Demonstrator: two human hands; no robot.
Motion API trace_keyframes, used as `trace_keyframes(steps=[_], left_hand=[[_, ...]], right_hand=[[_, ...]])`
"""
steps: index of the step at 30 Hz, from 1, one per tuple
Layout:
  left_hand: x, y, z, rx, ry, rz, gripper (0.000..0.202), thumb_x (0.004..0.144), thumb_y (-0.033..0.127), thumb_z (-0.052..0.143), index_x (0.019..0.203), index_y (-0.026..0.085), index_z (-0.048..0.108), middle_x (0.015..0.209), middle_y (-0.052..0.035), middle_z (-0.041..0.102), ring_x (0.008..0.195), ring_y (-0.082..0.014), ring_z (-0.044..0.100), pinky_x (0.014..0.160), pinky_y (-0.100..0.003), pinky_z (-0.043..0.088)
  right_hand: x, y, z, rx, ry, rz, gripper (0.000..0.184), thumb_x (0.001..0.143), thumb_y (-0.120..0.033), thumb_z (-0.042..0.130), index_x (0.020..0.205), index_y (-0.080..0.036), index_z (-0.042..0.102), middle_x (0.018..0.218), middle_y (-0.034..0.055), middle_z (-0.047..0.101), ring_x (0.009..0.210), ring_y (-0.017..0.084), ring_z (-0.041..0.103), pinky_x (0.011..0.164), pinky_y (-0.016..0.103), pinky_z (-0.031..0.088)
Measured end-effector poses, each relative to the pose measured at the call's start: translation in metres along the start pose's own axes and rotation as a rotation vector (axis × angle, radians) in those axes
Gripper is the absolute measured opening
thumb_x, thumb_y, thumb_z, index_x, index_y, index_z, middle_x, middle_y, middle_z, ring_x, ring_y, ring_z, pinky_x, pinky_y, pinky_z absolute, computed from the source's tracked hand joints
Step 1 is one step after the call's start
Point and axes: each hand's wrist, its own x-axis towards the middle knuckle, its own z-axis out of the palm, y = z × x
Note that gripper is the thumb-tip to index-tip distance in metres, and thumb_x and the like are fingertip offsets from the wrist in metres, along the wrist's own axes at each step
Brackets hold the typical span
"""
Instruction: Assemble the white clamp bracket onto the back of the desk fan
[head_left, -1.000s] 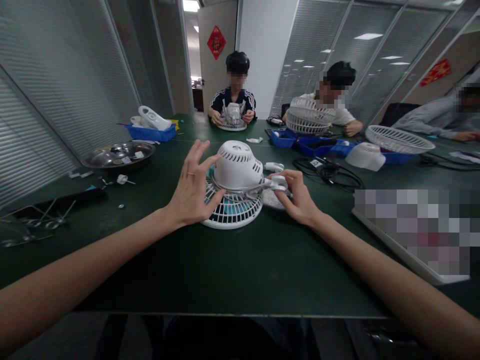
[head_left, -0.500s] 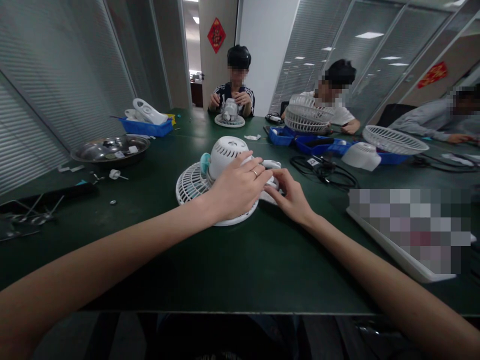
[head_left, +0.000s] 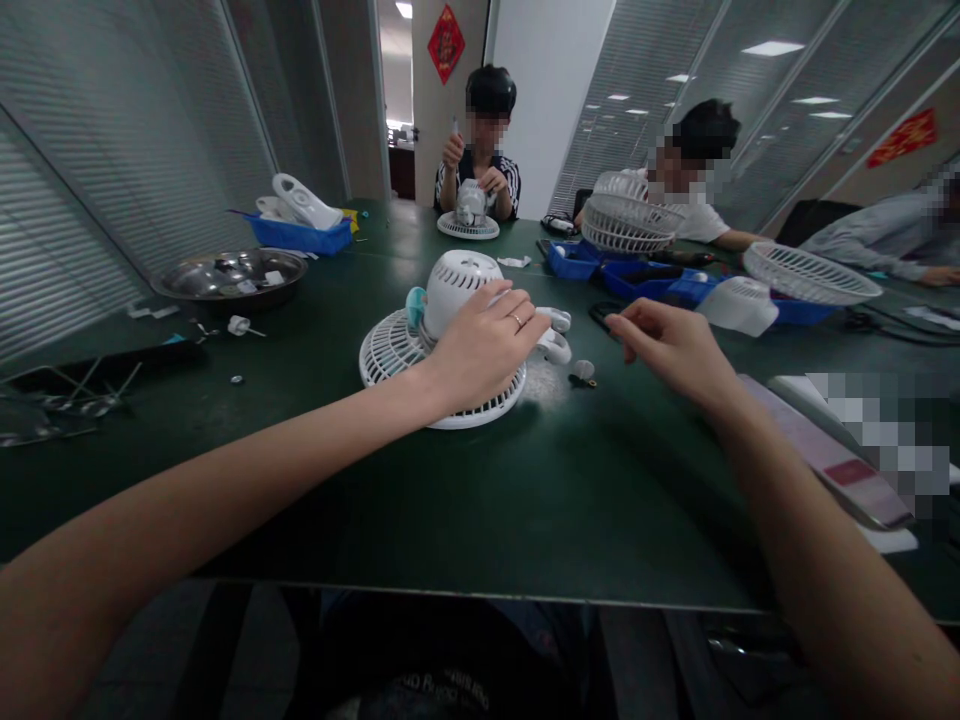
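A small white fan lies face down on its round grille, with its slotted motor housing up and a teal knob on its left side. My left hand is wrapped over the housing and holds it. White fan stand parts stick out beyond those fingertips. To the right, my right hand is above the table with its fingers curled together, beside a black cable. Whatever may be between those fingers is hidden. Between the hands lies a small white round piece with a tiny dark part.
At left are a steel bowl, a blue tray of white parts and a black tool. Blue bins and fan grilles stand at right. A phone lies near my right forearm. Other people sit across the table.
My right hand has left the fan and moved right, over the cable. The small white piece now shows on the table. My left hand stays on the fan. The person opposite has raised a hand.
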Motion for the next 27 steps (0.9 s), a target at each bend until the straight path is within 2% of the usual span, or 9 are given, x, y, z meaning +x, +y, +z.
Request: trace_keyframes(steps=[2, 4, 9, 13, 17, 20, 21, 23, 27], left_hand=[[-0.002, 0.001, 0.000, 0.008, 0.008, 0.011, 0.029, 0.090, 0.013, 0.043, 0.116, 0.010, 0.056, 0.115, -0.0116, 0.064, 0.118, -0.0239, 0.050, 0.105, -0.041, 0.029], [-0.003, 0.001, 0.000, 0.015, 0.018, -0.001, 0.030, 0.090, 0.012, 0.043, 0.117, 0.010, 0.055, 0.116, -0.0118, 0.063, 0.119, -0.0241, 0.050, 0.106, -0.041, 0.029], [-0.002, -0.004, 0.001, 0.004, 0.029, 0.006, 0.029, 0.090, 0.012, 0.043, 0.115, 0.010, 0.057, 0.113, -0.0122, 0.065, 0.117, -0.0254, 0.051, 0.103, -0.043, 0.032], [-0.002, -0.010, 0.002, 0.000, 0.012, 0.003, 0.030, 0.091, 0.013, 0.040, 0.115, 0.009, 0.057, 0.113, -0.0141, 0.064, 0.116, -0.0269, 0.052, 0.101, -0.044, 0.034], [-0.004, -0.013, 0.003, 0.005, 0.014, -0.010, 0.031, 0.090, 0.012, 0.040, 0.116, 0.009, 0.058, 0.112, -0.0150, 0.065, 0.115, -0.0276, 0.052, 0.100, -0.046, 0.034], [-0.005, -0.014, 0.003, 0.021, 0.015, -0.015, 0.031, 0.090, 0.012, 0.040, 0.116, 0.008, 0.057, 0.112, -0.0153, 0.065, 0.115, -0.0274, 0.052, 0.101, -0.046, 0.034], [-0.005, -0.014, 0.003, 0.030, 0.013, -0.015, 0.031, 0.091, 0.012, 0.040, 0.116, 0.008, 0.057, 0.112, -0.0152, 0.065, 0.115, -0.0272, 0.052, 0.101, -0.046, 0.033], [-0.005, -0.013, 0.003, 0.049, 0.006, -0.012, 0.031, 0.091, 0.013, 0.040, 0.116, 0.009, 0.057, 0.112, -0.0148, 0.065, 0.116, -0.0269, 0.052, 0.102, -0.046, 0.033], [-0.006, -0.012, 0.002, 0.073, -0.003, -0.004, 0.032, 0.090, 0.013, 0.040, 0.117, 0.008, 0.057, 0.112, -0.0152, 0.065, 0.115, -0.0271, 0.052, 0.102, -0.046, 0.033]], right_hand=[[-0.001, 0.011, -0.001, -0.083, -0.206, 0.038, 0.035, 0.085, -0.054, 0.052, 0.082, -0.021, 0.061, 0.057, -0.0007, 0.062, 0.053, 0.015, 0.057, 0.053, 0.027, 0.040], [0.000, 0.018, 0.004, -0.116, -0.298, 0.027, 0.034, 0.084, -0.054, 0.052, 0.087, -0.021, 0.062, 0.063, 0.0005, 0.065, 0.057, 0.016, 0.059, 0.055, 0.027, 0.041], [0.002, 0.017, 0.030, -0.222, -0.125, -0.108, 0.034, 0.088, -0.047, 0.048, 0.104, -0.020, 0.062, 0.088, 0.0076, 0.066, 0.077, 0.021, 0.061, 0.067, 0.033, 0.045], [-0.001, 0.016, 0.044, -0.341, -0.130, -0.222, 0.043, 0.084, -0.052, 0.053, 0.114, -0.021, 0.061, 0.096, 0.0119, 0.063, 0.092, 0.029, 0.058, 0.077, 0.042, 0.045], [-0.004, 0.030, 0.046, -0.198, -0.199, -0.081, 0.048, 0.077, -0.057, 0.059, 0.106, -0.018, 0.061, 0.089, 0.0093, 0.062, 0.076, 0.023, 0.060, 0.068, 0.038, 0.049], [0.000, 0.041, 0.045, -0.088, -0.283, -0.026, 0.030, 0.076, -0.045, 0.063, 0.093, -0.020, 0.062, 0.077, 0.0042, 0.063, 0.066, 0.020, 0.059, 0.060, 0.033, 0.047], [0.001, 0.041, 0.045, -0.066, -0.271, -0.029, 0.024, 0.075, -0.040, 0.064, 0.090, -0.021, 0.062, 0.073, 0.0029, 0.062, 0.064, 0.019, 0.059, 0.058, 0.032, 0.046], [0.004, 0.036, 0.046, -0.033, -0.122, -0.044, 0.019, 0.075, -0.035, 0.065, 0.088, -0.021, 0.061, 0.073, 0.0025, 0.062, 0.063, 0.019, 0.058, 0.058, 0.032, 0.045], [-0.001, 0.001, 0.049, 0.098, 0.372, -0.158, 0.021, 0.081, -0.032, 0.061, 0.098, -0.021, 0.057, 0.094, 0.0065, 0.061, 0.073, 0.019, 0.058, 0.069, 0.034, 0.047]])
